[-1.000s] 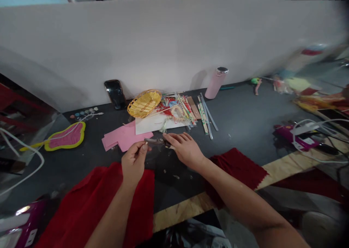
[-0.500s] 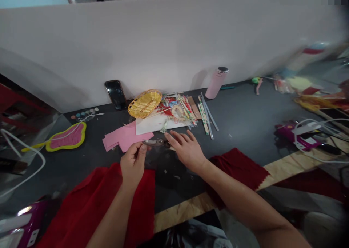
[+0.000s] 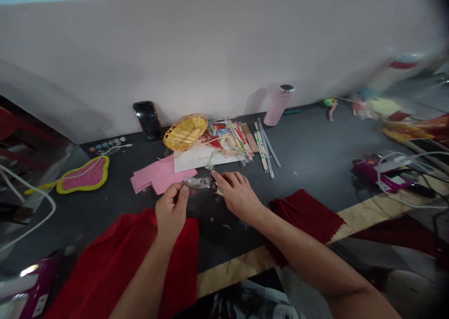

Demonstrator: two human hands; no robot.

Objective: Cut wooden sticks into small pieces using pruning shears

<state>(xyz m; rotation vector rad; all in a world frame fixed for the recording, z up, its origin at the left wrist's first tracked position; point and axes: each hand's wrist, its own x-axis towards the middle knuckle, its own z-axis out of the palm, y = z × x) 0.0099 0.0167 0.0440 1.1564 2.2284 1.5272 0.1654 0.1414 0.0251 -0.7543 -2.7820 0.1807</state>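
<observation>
Metal pruning shears (image 3: 199, 183) lie crosswise between my two hands above the dark table. My right hand (image 3: 239, 195) is closed round their handles, which the fingers largely hide. At the blade end, my left hand (image 3: 172, 206) makes a pinch with thumb and index finger against the blade tip. Whether a small piece is also between those fingers cannot be made out. Just beyond the hands are pink paper pieces (image 3: 163, 174) and a white sheet (image 3: 185, 161) with a pale tassel (image 3: 211, 161) on it.
Behind are a yellow woven basket (image 3: 185, 133), several patterned sticks (image 3: 260, 148), a phone (image 3: 148, 120) and a pink bottle (image 3: 278, 105). Red cloth (image 3: 129, 258) lies front left, darker red cloth (image 3: 307, 213) front right. Glue guns (image 3: 382, 174) and cables are at the sides.
The fingers of my right hand, more spread before, have curled in round the shears' handles. My left hand keeps its pinch at the blade tip.
</observation>
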